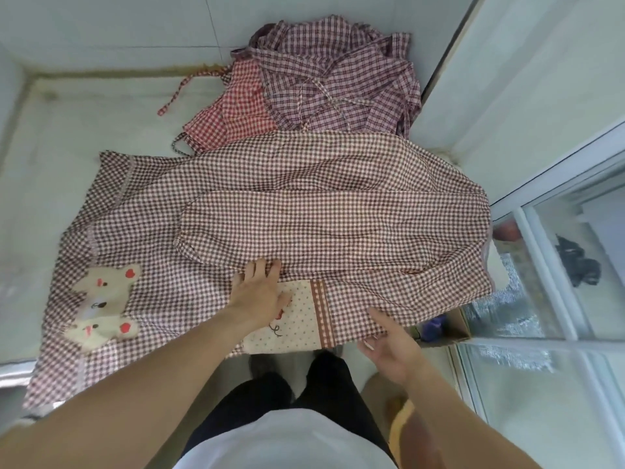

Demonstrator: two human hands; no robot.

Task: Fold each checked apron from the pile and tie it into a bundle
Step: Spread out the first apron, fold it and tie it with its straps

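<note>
A pale tiled counter (pixel 61 137) ran into a corner between white walls, with a glazed window frame (pixel 548 265) at three o'clock. On it the brown-checked apron (pixel 304 184) lay spread wide, its sleeves folded across the body, a dotted pocket (pixel 297 323) near the front edge and a bear patch (pixel 105 302) at nine o'clock. The left hand (pixel 258 292) pressed flat on it with straight fingers, the right hand (pixel 389 346) pinched its hem at five o'clock, and the pile (pixel 321 82) of checked aprons sat at twelve o'clock, touching it.
</note>
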